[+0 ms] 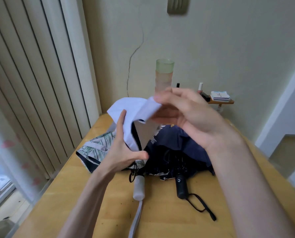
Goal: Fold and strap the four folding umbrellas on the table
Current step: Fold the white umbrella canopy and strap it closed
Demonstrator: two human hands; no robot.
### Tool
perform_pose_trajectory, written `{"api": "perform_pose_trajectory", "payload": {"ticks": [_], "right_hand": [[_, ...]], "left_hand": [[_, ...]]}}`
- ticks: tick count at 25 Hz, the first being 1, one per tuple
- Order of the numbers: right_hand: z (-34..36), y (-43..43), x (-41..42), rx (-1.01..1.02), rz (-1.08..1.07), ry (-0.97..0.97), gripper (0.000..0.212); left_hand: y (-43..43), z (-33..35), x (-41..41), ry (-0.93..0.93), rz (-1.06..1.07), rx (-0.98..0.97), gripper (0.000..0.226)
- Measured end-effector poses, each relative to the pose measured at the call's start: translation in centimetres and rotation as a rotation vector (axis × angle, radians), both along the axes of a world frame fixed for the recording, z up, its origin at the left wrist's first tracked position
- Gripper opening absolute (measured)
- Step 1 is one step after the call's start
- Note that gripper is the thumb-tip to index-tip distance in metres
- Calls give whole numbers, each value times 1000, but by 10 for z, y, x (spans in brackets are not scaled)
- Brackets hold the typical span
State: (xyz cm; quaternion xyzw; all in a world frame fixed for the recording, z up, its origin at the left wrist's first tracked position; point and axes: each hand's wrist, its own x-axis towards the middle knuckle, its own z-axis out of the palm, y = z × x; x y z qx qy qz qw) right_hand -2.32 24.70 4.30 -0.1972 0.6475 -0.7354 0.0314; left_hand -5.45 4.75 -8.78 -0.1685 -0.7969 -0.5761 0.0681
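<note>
A pale lilac umbrella (126,107) with a dark lining is held up above the table. My left hand (124,152) grips its gathered canopy from the left, thumb in front. Up at the top, my right hand (182,112) pinches a fold of its fabric, blurred by motion. Its frosted white handle (139,187) rests on the table below. A navy umbrella (177,143) with a black handle (182,186) and black wrist strap (201,206) lies loose on the table. A leaf-patterned umbrella (95,148) lies at the left, partly behind my left hand.
The yellow wooden table (160,220) stands against a cream wall. A tall green and peach tumbler (164,74) is at the back. A small wooden shelf (220,101) holds nail polish bottles and cards. Vertical blinds (31,83) and a window are at the left.
</note>
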Motion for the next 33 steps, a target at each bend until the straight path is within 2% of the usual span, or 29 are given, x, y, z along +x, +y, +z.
{"api": "perform_pose_trajectory", "payload": {"ticks": [1,2,4,6,8,10,12,13,15,18,21,23,26,28,30,33], "right_hand": [[10,-15,-7,33,-17,-7,4],[18,-29,-15,62,-30,-18,7],[28,-53,-28,138,-33,-48,12],[32,-64,-38,209,-27,-26,18],[32,-58,-45,162,-134,76,19],[28,-38,-52,184,-308,302,24],[18,-19,-57,487,-338,446,42],[11,-14,-58,638,-305,416,52],[-1,-16,-64,739,-299,292,60],[-8,-32,-67,761,-426,279,52],[-13,-42,-69,799,-596,340,42],[-14,-37,-70,771,-578,344,42],[-12,-16,-67,654,-369,263,57],[-15,-8,-60,619,-257,189,48],[-22,-9,-62,589,-286,177,40],[-25,-21,-65,553,-407,206,51]], "left_hand": [[6,3,4,-12,10,-1,138],[11,6,9,-25,36,20,126],[24,14,19,-53,88,113,82],[28,15,21,-86,92,241,58],[22,15,19,-142,71,351,53],[17,17,20,-185,46,393,53],[12,18,21,-195,21,420,53],[11,19,22,-191,11,431,50],[12,20,22,-164,12,428,44],[19,21,25,-91,72,365,36],[23,25,27,-67,59,417,27],[21,24,26,-66,44,422,24],[17,24,26,-81,31,410,25],[15,25,25,-76,1,365,29],[15,25,25,-52,-31,314,30],[15,25,26,-70,-3,376,36]]}}
